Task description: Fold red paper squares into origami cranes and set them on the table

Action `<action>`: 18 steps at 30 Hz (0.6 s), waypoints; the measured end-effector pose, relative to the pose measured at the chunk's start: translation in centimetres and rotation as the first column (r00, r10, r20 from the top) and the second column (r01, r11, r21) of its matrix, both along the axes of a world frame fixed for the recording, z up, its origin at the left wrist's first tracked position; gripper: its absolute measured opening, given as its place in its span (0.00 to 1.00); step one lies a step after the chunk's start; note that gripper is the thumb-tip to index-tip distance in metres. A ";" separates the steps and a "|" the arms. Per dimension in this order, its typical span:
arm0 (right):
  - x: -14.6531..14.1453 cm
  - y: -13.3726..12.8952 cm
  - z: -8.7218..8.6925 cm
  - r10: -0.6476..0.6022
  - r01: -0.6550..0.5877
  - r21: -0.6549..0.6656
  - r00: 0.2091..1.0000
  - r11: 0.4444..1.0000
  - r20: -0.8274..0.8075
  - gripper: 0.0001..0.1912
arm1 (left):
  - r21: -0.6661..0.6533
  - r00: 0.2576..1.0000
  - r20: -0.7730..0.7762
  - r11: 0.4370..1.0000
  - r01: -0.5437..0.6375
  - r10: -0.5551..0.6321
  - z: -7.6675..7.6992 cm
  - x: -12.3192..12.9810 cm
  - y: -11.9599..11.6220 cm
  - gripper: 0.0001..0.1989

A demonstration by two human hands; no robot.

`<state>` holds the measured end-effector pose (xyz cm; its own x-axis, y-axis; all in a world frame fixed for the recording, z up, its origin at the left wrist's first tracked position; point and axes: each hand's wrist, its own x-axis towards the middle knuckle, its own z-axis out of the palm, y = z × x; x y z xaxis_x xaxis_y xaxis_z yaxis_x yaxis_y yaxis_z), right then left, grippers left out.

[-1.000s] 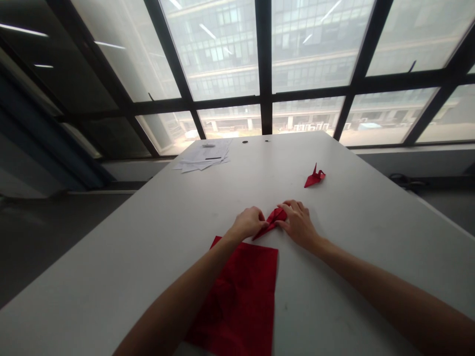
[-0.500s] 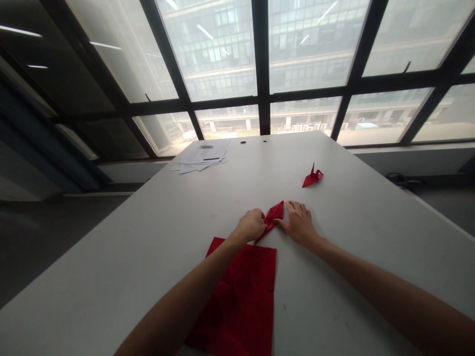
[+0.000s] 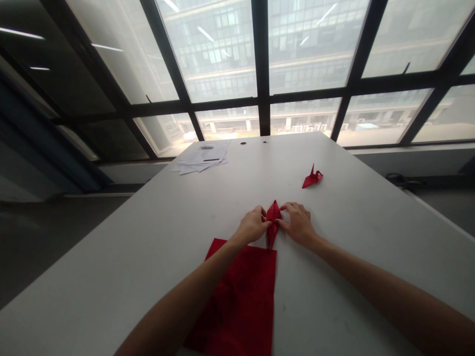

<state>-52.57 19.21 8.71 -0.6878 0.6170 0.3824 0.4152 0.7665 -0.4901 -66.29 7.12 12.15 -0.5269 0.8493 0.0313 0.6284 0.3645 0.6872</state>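
A narrow, diamond-shaped piece of folded red paper (image 3: pixel 273 217) points away from me on the white table, between my hands. On its left edge, my left hand (image 3: pixel 255 222) pinches the paper with closed fingers. My right hand (image 3: pixel 296 220) has its thumb and forefinger closed on the paper's right edge. A large red sheet (image 3: pixel 248 291) lies nearer to me, partly covered by my left forearm; the folded paper's lower tip reaches its top edge.
A folded red crane (image 3: pixel 312 177) stands farther back on the right of the white table (image 3: pixel 148 267). White papers (image 3: pixel 202 157) with a small pale object on top lie at the far left. Dark-framed windows rise behind the table.
The folded paper has turned from a slant to nearly straight, its far tip moving left. My right fingers have come in from beside it to its right edge.
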 end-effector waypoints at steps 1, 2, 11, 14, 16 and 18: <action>0.0 0.0 0.0 0.005 -0.005 0.001 1.000 1.000 -0.001 0.15 | 0.020 0.999 0.035 1.000 -0.008 0.008 -0.2 -0.1 0.1 0.09; 0.0 -0.1 0.0 0.009 -0.009 0.001 1.000 1.000 -0.003 0.16 | 0.040 0.997 0.072 0.999 -0.016 0.013 -0.4 -0.2 0.2 0.10; -0.4 0.9 0.7 0.001 -0.225 -0.439 0.891 0.870 -0.454 0.22 | 0.371 0.944 0.308 0.929 -0.002 -0.121 0.3 0.4 0.8 0.14; -0.6 0.7 1.5 0.037 -0.439 -0.561 0.809 0.702 -0.587 0.16 | 0.503 0.943 0.296 0.864 -0.019 -0.151 0.5 0.7 0.7 0.11; -0.6 0.4 1.8 0.020 -0.456 -0.566 0.791 0.687 -0.612 0.14 | 0.552 0.949 0.293 0.831 -0.069 -0.116 0.2 0.8 0.6 0.10; -0.6 0.1 1.9 -0.018 -0.462 -0.569 0.765 0.680 -0.644 0.14 | 0.586 0.927 0.346 0.805 -0.096 -0.141 -0.2 0.9 0.5 0.12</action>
<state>-53.13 19.29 10.61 -0.6399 0.7126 0.2877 -0.2566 0.1547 -0.9541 -65.37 7.60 11.92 -0.5816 0.7399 0.3380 0.2993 -0.1917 0.9347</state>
